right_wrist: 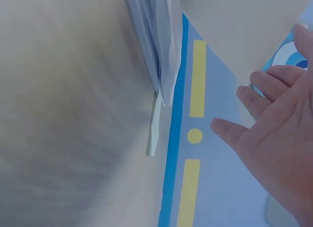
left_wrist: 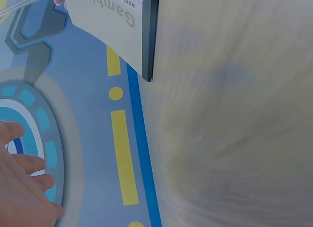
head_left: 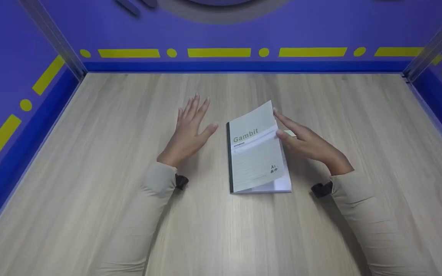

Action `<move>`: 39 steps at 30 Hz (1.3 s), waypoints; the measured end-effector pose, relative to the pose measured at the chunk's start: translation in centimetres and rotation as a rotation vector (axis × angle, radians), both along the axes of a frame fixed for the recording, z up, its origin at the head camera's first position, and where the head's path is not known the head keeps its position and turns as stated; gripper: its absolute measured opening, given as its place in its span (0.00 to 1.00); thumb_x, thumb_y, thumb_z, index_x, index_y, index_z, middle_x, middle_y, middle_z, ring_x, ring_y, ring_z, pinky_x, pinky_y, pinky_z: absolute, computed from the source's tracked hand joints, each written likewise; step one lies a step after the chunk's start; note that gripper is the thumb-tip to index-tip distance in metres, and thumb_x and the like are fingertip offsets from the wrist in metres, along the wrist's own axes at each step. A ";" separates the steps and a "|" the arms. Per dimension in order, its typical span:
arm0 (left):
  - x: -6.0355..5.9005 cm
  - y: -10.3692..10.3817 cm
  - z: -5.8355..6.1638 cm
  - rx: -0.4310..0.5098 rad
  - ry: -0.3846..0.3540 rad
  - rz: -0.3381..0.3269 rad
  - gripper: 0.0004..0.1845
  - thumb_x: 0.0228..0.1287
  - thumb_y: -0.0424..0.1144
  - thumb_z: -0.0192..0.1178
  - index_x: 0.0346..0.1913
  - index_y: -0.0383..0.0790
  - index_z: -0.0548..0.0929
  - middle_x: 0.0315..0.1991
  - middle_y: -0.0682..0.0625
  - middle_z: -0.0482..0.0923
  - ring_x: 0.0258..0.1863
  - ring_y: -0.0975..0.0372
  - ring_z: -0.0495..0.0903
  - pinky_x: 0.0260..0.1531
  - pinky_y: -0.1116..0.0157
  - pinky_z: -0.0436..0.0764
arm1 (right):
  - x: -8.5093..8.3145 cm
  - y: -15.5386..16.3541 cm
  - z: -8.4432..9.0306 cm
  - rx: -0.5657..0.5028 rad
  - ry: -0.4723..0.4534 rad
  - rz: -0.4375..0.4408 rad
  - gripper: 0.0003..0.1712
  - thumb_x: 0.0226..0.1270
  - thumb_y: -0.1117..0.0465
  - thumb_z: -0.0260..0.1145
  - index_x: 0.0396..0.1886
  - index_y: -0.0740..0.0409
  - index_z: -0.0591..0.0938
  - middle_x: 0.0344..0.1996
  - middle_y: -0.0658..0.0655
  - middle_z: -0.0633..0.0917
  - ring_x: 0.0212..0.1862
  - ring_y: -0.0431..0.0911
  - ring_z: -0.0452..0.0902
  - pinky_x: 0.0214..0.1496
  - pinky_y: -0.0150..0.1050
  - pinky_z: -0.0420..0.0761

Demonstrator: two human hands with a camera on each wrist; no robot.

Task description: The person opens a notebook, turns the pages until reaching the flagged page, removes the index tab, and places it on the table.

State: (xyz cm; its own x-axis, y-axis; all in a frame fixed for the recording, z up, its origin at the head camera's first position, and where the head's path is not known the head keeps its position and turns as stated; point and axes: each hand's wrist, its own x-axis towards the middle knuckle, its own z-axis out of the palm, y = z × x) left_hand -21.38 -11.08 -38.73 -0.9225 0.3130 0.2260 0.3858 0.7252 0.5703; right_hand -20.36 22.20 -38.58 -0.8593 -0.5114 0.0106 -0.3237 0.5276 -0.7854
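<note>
A notebook (head_left: 253,153) with a pale cover, a dark spine and the printed word "Gambit" lies on the table, its front cover raised along the right side. At that raised edge is my right hand (head_left: 307,142), fingers straight, with fingertips and thumb tip by the cover. In the right wrist view the pages (right_wrist: 159,51) stand partly fanned beside the extended right hand (right_wrist: 279,119). A pale green strip (right_wrist: 154,129) sticks out from between the pages. My left hand (head_left: 188,132) hovers left of the spine, fingers spread and holding nothing.
A wood-grain table (head_left: 109,153) spreads under both hands. Blue panels (head_left: 221,38) with yellow dashes and dots enclose its back and sides. Dark straps (head_left: 322,189) sit at both wrists, below beige sleeves.
</note>
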 end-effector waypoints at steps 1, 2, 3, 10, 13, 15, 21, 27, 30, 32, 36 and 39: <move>0.0 0.1 0.1 -0.001 0.001 -0.003 0.39 0.70 0.59 0.46 0.77 0.48 0.50 0.79 0.45 0.36 0.78 0.54 0.33 0.73 0.46 0.31 | 0.0 -0.1 0.1 -0.008 -0.001 0.006 0.37 0.76 0.48 0.48 0.78 0.43 0.46 0.77 0.50 0.48 0.78 0.50 0.40 0.76 0.56 0.46; 0.1 0.2 0.2 -0.002 0.004 -0.007 0.39 0.70 0.59 0.46 0.77 0.48 0.50 0.79 0.45 0.36 0.78 0.54 0.33 0.73 0.46 0.32 | 0.0 -0.3 0.2 -0.016 -0.003 0.012 0.36 0.76 0.48 0.48 0.78 0.43 0.45 0.77 0.49 0.48 0.78 0.50 0.40 0.76 0.56 0.46; 0.1 0.3 0.3 -0.004 0.005 -0.012 0.38 0.70 0.59 0.46 0.77 0.48 0.50 0.79 0.45 0.36 0.78 0.53 0.34 0.73 0.46 0.32 | 0.0 -0.5 0.3 -0.022 -0.004 0.017 0.36 0.77 0.49 0.48 0.78 0.42 0.44 0.77 0.49 0.47 0.78 0.50 0.39 0.76 0.56 0.45; 0.5 0.8 0.9 -0.008 0.011 -0.045 0.38 0.70 0.57 0.47 0.77 0.47 0.50 0.79 0.45 0.36 0.78 0.52 0.34 0.73 0.44 0.32 | 0.4 -2.1 0.7 -0.052 0.009 0.040 0.36 0.78 0.54 0.48 0.78 0.45 0.44 0.78 0.49 0.45 0.78 0.49 0.36 0.77 0.56 0.43; 0.6 1.0 1.1 0.001 0.017 -0.061 0.38 0.70 0.57 0.48 0.76 0.46 0.51 0.78 0.43 0.37 0.78 0.50 0.35 0.73 0.44 0.33 | 0.5 -2.8 0.8 -0.049 0.021 0.059 0.36 0.77 0.54 0.48 0.78 0.47 0.43 0.78 0.51 0.45 0.78 0.49 0.36 0.77 0.55 0.43; 0.7 1.1 1.3 0.008 0.016 -0.070 0.38 0.70 0.57 0.47 0.76 0.46 0.51 0.78 0.43 0.38 0.78 0.50 0.35 0.73 0.44 0.33 | 0.6 -3.2 0.8 -0.038 0.034 0.068 0.37 0.77 0.53 0.48 0.78 0.47 0.42 0.78 0.50 0.44 0.78 0.48 0.36 0.77 0.53 0.43; 1.0 1.3 1.9 0.032 0.006 -0.085 0.37 0.70 0.57 0.48 0.76 0.48 0.51 0.79 0.45 0.37 0.78 0.52 0.34 0.73 0.47 0.32 | 0.9 -4.4 0.9 -0.023 0.046 0.102 0.41 0.74 0.48 0.53 0.78 0.46 0.43 0.78 0.47 0.44 0.78 0.48 0.38 0.77 0.53 0.45; 1.4 1.7 2.6 0.040 0.008 -0.126 0.40 0.68 0.64 0.44 0.77 0.50 0.50 0.79 0.47 0.36 0.78 0.54 0.33 0.73 0.46 0.32 | 1.1 -5.5 0.9 0.002 0.060 0.154 0.43 0.73 0.46 0.54 0.78 0.44 0.43 0.77 0.46 0.44 0.78 0.44 0.39 0.77 0.51 0.47; 1.5 1.9 3.0 0.046 0.007 -0.149 0.45 0.63 0.73 0.37 0.77 0.51 0.50 0.79 0.48 0.35 0.78 0.56 0.31 0.73 0.44 0.32 | 1.2 -5.9 0.9 0.011 0.092 0.183 0.43 0.73 0.47 0.55 0.78 0.44 0.43 0.78 0.48 0.44 0.78 0.44 0.39 0.77 0.50 0.47; 1.7 2.0 3.3 0.050 0.003 -0.162 0.49 0.59 0.78 0.33 0.77 0.52 0.50 0.79 0.49 0.34 0.78 0.57 0.30 0.73 0.44 0.32 | 1.2 -6.2 0.9 0.011 0.106 0.200 0.42 0.73 0.47 0.55 0.78 0.43 0.44 0.78 0.48 0.44 0.78 0.44 0.39 0.77 0.50 0.47; 1.8 2.2 3.7 0.043 -0.003 -0.188 0.51 0.55 0.81 0.32 0.76 0.53 0.51 0.79 0.50 0.34 0.78 0.59 0.30 0.73 0.45 0.30 | 1.3 -6.6 0.9 0.014 0.117 0.222 0.41 0.73 0.47 0.55 0.77 0.40 0.44 0.78 0.47 0.44 0.78 0.43 0.39 0.77 0.50 0.48; 1.8 2.2 3.8 0.029 0.006 -0.214 0.49 0.57 0.80 0.34 0.76 0.54 0.53 0.79 0.50 0.34 0.78 0.59 0.29 0.73 0.45 0.30 | 1.4 -6.8 1.0 0.017 0.115 0.234 0.41 0.73 0.47 0.54 0.77 0.38 0.44 0.78 0.44 0.44 0.78 0.42 0.39 0.77 0.50 0.48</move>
State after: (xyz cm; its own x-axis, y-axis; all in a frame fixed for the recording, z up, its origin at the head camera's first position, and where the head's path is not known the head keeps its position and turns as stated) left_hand -19.54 -8.84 -34.90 -0.8345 0.4946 0.2429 0.5324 0.6098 0.5871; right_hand -18.96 15.40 -37.61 -0.7109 -0.6974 0.0908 -0.5251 0.4405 -0.7282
